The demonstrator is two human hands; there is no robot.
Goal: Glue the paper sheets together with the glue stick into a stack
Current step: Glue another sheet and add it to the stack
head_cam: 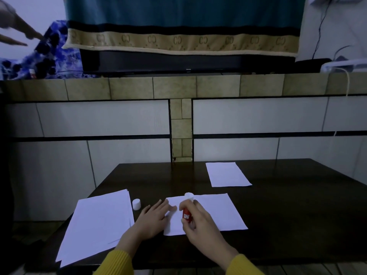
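Single head-worn wide-angle view, looking forward and down across a dark table [288, 205] toward a tiled wall [119, 118]; both hands appear near, edges apparently distorted.

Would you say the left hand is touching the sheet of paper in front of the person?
Touching. The head view shows the left hand lying flat with straight fingers on the left edge of the sheet, holding it down while the right hand grips the glue stick.
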